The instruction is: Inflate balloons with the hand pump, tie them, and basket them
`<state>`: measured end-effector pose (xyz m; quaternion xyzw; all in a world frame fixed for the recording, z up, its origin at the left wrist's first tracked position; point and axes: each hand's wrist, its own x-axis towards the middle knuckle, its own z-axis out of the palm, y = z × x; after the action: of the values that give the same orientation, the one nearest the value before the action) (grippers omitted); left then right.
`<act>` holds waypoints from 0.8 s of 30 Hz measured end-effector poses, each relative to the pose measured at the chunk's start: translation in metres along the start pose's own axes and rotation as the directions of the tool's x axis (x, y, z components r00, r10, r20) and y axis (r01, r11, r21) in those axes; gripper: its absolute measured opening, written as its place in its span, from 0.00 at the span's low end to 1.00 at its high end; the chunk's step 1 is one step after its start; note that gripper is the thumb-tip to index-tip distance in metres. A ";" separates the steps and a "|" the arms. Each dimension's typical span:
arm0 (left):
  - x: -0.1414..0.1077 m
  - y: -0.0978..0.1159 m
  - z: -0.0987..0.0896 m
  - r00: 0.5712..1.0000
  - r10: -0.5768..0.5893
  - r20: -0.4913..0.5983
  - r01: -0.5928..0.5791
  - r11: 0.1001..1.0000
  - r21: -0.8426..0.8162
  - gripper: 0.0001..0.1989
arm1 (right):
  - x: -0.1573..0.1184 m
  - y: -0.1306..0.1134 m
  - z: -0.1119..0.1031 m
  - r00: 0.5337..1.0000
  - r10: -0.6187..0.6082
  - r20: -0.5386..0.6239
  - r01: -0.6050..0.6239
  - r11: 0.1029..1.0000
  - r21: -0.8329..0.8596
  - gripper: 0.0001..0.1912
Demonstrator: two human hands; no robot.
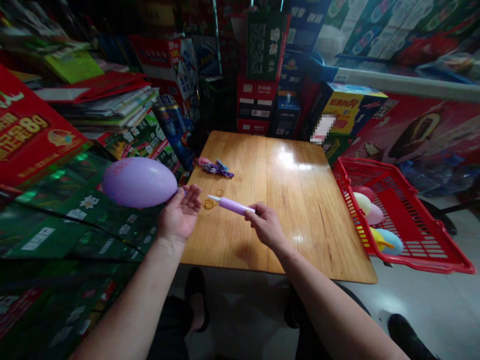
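Head view: left hand (180, 215) palm up, fingers loosely half-curled, purple balloon (139, 182) pinched by its neck — balloon is inflated, out past the left edge of wooden table (300, 200). Right hand (265, 224) closed round rear end of purple pump (236, 205), nozzle toward left hand, apart from balloon. Rubber bands (208, 204), limp balloons (215, 168) on table; red basket (423, 263) at right — balloons inside.

Palm-up left hand (181, 215), right hand (265, 225) in pinch
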<state>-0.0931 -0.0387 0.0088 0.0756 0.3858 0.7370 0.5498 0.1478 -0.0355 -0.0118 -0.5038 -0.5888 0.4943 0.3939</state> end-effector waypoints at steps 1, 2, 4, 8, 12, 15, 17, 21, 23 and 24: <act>0.003 0.007 -0.004 1.000 0.016 -0.001 -0.016 1.000 0.000 0.04 | 0.002 0.002 -0.002 0.999 -0.002 -0.040 0.001 1.000 -0.027 0.14; 0.005 0.012 -0.007 1.000 0.025 0.008 -0.025 1.000 0.005 0.04 | 0.005 0.003 -0.004 0.996 -0.014 -0.083 0.009 0.998 -0.060 0.15; 0.006 0.019 -0.011 0.999 0.019 0.037 -0.020 1.000 0.012 0.04 | 0.011 0.006 -0.006 0.986 -0.057 -0.157 0.036 0.990 -0.136 0.16; 0.000 0.022 -0.015 0.998 -0.043 0.055 0.042 0.999 0.013 0.05 | 0.023 0.015 0.002 0.966 -0.143 -0.216 0.077 0.955 -0.287 0.15; -0.006 0.022 -0.018 0.995 -0.069 0.076 0.067 0.998 0.016 0.04 | 0.042 0.029 0.021 0.961 -0.175 -0.216 0.071 0.906 -0.417 0.16; -0.007 0.024 -0.020 0.993 -0.067 0.097 0.066 0.998 0.006 0.04 | 0.063 0.037 0.034 0.957 -0.219 -0.190 0.083 0.836 -0.542 0.16; -0.007 0.025 -0.022 0.991 -0.078 0.111 0.079 0.997 -0.003 0.04 | 0.076 0.039 0.040 0.951 -0.249 -0.181 0.077 0.763 -0.642 0.14; -0.007 0.027 -0.026 0.988 -0.093 0.127 0.097 0.995 -0.027 0.04 | 0.082 0.037 0.042 0.942 -0.277 -0.189 0.057 0.687 -0.724 0.19; -0.009 0.027 -0.028 0.985 -0.104 0.137 0.109 0.993 -0.035 0.05 | 0.072 0.031 0.042 0.928 -0.301 -0.219 0.062 0.706 -0.706 0.24; -0.011 0.028 -0.029 0.984 -0.108 0.143 0.115 0.993 -0.040 0.05 | 0.064 0.026 0.042 0.920 -0.315 -0.236 0.071 0.722 -0.688 0.24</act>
<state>-0.1251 -0.0652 0.0103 0.0923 0.3320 0.7069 0.6177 0.1012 0.0199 -0.0483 -0.6225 -0.6998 0.1127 0.3316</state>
